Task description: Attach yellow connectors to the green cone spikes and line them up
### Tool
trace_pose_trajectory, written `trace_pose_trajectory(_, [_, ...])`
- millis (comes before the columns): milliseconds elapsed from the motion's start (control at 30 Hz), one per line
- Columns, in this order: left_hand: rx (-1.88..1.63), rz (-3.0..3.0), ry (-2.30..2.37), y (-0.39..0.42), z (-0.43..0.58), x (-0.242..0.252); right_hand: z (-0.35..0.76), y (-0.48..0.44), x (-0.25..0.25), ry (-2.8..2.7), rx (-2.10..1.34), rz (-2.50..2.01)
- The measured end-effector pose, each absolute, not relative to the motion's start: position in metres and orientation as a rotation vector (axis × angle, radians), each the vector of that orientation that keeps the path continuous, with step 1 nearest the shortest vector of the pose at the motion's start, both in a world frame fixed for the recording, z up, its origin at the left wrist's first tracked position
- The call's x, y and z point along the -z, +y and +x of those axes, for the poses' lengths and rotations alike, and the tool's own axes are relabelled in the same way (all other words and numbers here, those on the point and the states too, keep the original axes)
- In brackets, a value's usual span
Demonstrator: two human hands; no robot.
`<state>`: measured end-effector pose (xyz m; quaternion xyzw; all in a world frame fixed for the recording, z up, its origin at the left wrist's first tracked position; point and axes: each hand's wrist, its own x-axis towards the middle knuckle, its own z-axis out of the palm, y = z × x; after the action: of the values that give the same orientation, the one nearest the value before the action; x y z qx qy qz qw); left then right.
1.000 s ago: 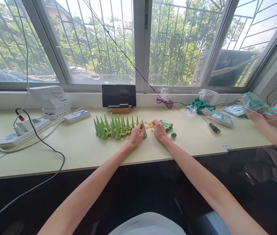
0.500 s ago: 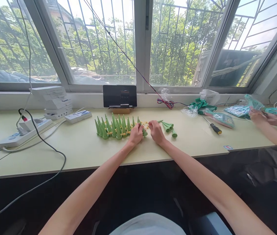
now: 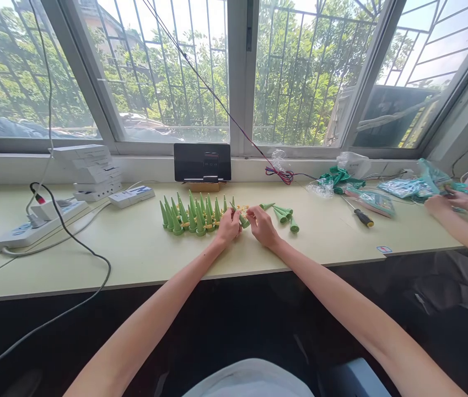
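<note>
Several green cone-shaped spikes (image 3: 188, 216) stand upright in rows on the pale table (image 3: 143, 253), with small yellow pieces at their bases. My left hand (image 3: 229, 225) is closed around one green cone (image 3: 242, 221) at the right end of the rows. My right hand (image 3: 262, 225) is just right of it, fingers pinched toward the cone's end near a scatter of small yellow pieces (image 3: 243, 209); what the pinch holds is too small to make out. A few loose green cones (image 3: 284, 214) lie on their sides right of my right hand.
A dark tablet (image 3: 202, 161) leans on the sill behind the cones. White boxes (image 3: 89, 171) and a power strip (image 3: 31, 229) with cables are at left. A screwdriver (image 3: 358, 215) and plastic bags (image 3: 403, 187) lie at right, where another person's hands (image 3: 444, 203) handle a bag.
My right hand shifted left from the loose cones to meet my left hand at the held cone. The other person's hands lifted and moved slightly right with a bag.
</note>
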<state>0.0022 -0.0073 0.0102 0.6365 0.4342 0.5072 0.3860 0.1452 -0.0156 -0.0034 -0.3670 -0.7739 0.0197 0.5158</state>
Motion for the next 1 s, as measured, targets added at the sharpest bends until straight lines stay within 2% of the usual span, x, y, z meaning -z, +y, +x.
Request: trace_pose_trajectory(1000, [-1.228, 1.462, 0.970, -0.0084, 0.0051, -0.0109, 0.1448, -0.0133, 0.0059, -1.813, -0.024, -0.791])
